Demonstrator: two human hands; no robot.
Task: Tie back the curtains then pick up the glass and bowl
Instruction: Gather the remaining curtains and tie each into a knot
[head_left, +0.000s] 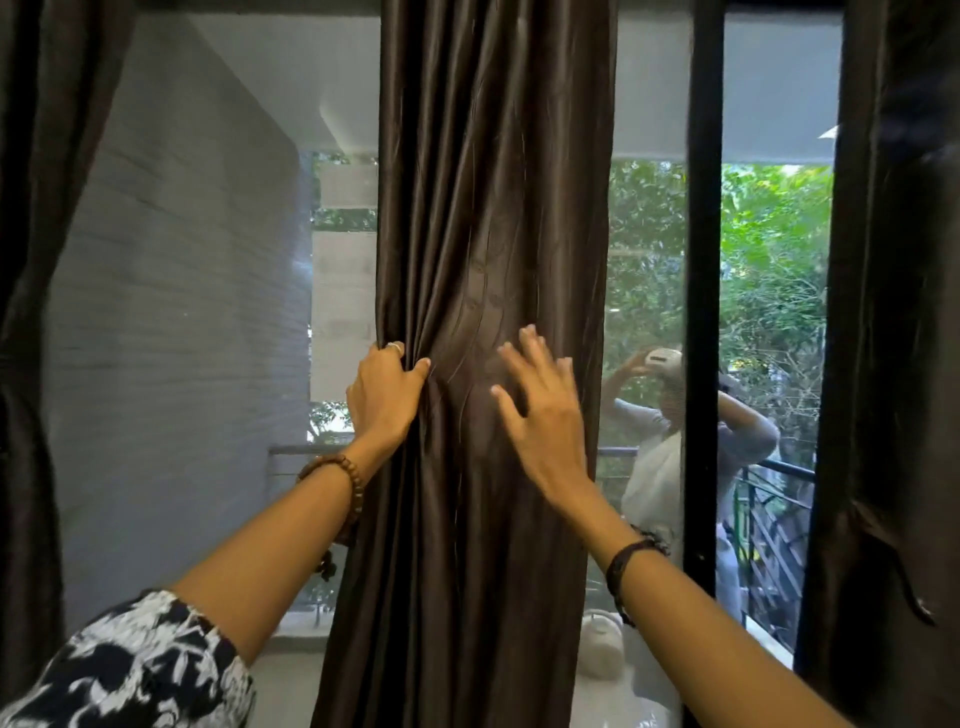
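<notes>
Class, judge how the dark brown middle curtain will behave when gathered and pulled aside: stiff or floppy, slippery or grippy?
The curtain is probably floppy: it hangs in soft folds and bunches where the left hand grips its edge. Its sheen suggests smooth, possibly slippery fabric, so the flat right hand may slide across it. It likely will not hold shape unless tied.

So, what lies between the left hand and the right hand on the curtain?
Only dark brown satin curtain fabric, bunched into folds. The left hand grips its left edge; the right hand lies open on it. Head view shows this.
</notes>
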